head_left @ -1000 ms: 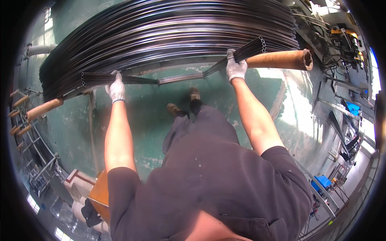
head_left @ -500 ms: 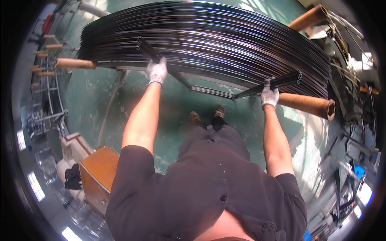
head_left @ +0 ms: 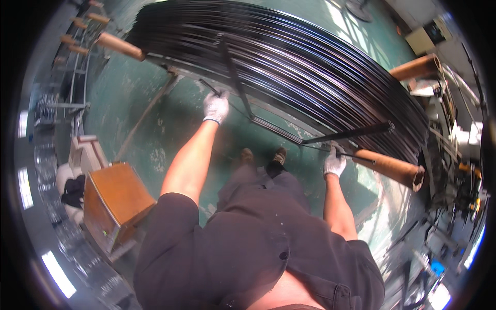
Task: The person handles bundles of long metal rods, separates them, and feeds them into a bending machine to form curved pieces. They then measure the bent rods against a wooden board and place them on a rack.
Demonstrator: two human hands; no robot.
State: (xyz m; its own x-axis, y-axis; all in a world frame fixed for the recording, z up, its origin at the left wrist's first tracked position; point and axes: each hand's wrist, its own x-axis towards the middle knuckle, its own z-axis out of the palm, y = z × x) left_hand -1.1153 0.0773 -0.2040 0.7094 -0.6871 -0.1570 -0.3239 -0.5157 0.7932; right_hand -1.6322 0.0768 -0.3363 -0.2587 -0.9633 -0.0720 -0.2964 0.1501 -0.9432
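The left hand [head_left: 216, 107] is curled around one end of a thin, dark bent tube [head_left: 208, 86], and the right hand [head_left: 335, 161] grips its other end. The tube lies just off the near edge of the rack [head_left: 196, 71], beside a bundle of similar bent tubes [head_left: 351, 133]. Behind spreads a broad dark stack [head_left: 289, 67]; a brown sleeve [head_left: 390, 168] juts from the rack's near right corner.

left hand [head_left: 216, 107]: grips bent black tube [head_left: 208, 86] | right hand [head_left: 335, 162]: grips its other arm | black stack [head_left: 320, 77]: beyond both hands
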